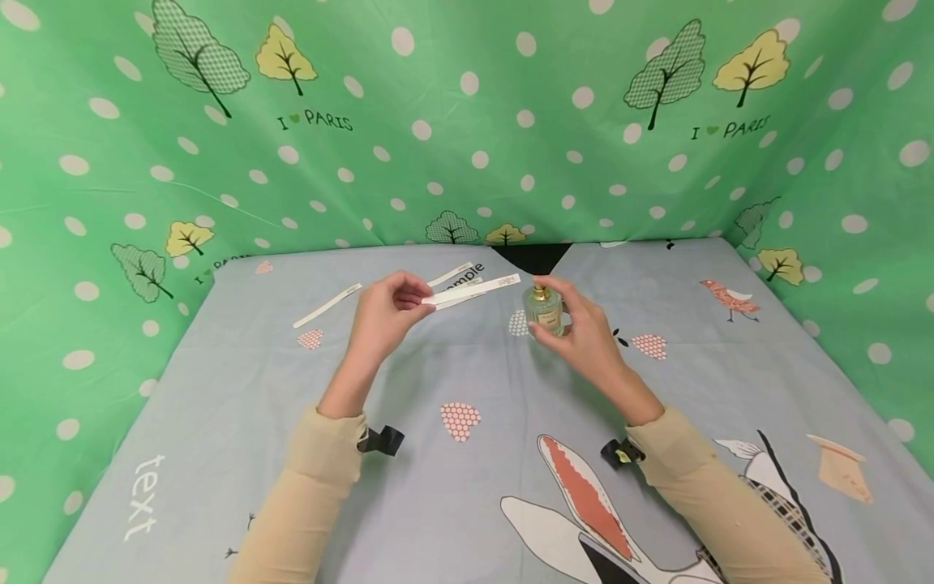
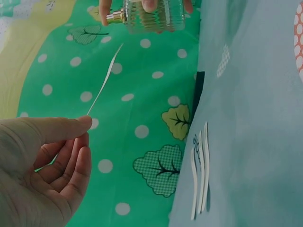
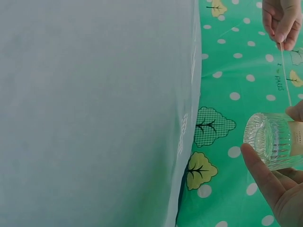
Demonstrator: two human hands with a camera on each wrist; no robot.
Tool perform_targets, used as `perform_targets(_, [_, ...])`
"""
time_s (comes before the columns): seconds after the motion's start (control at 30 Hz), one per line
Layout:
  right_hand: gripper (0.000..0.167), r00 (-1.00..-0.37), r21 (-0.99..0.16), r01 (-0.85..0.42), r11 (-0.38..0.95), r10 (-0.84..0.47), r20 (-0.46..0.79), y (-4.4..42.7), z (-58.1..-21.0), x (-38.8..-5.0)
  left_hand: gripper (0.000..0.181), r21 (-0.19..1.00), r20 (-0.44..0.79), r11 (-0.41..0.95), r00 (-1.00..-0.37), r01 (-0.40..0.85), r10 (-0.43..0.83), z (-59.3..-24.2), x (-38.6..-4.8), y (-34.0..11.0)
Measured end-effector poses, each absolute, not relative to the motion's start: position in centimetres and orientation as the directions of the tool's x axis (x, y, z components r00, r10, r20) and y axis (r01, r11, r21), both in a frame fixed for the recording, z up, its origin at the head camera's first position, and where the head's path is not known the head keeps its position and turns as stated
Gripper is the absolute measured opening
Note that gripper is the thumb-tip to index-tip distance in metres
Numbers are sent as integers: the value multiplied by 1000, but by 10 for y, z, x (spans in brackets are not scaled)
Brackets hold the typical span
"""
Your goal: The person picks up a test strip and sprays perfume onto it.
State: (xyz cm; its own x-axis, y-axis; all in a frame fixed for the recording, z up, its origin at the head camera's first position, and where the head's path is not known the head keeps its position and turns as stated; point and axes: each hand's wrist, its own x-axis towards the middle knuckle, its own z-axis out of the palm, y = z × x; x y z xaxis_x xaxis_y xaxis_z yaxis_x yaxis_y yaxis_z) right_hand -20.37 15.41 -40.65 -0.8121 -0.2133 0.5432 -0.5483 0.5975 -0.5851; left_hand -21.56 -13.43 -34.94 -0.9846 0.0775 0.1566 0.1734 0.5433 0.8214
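Observation:
My left hand [image 1: 387,312] pinches a white perfume test strip [image 1: 474,290] between thumb and fingers, above the table. The strip's printed far end points toward a clear glass perfume bottle [image 1: 543,311], a short gap away. My right hand [image 1: 589,334] grips this bottle, held roughly upright, with a finger at its gold sprayer top. In the right wrist view, the thumb or a finger supports the ribbed glass base [image 3: 259,139]. The left wrist view shows the thin edge of the held strip [image 2: 106,78], with the bottle's gold nozzle [image 2: 115,17] beyond its tip.
Several more white strips [image 2: 204,172] lie on the table behind the left hand; one strip [image 1: 327,305] shows to its left. The table has a grey-blue printed cloth [image 1: 409,495]. A green dotted curtain [image 1: 467,162] hangs behind and at both sides.

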Motion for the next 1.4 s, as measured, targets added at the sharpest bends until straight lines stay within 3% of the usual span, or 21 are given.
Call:
perform_targets(0.4, [65, -792, -554, -569, 608, -224, 568, 152, -406, -201, 19, 820, 180, 537, -980, 198, 86, -350, -214, -130])
perform_targets(0.7, [66, -835, -600, -519, 609, -209, 509, 153, -405, -200, 18, 820, 173, 541, -982, 188, 79, -351, -214, -131])
perform_targets(1.4, [67, -826, -616, -535, 578, -203, 526, 156, -406, -202, 19, 825, 158, 542, -986, 162, 56, -352, -218, -142])
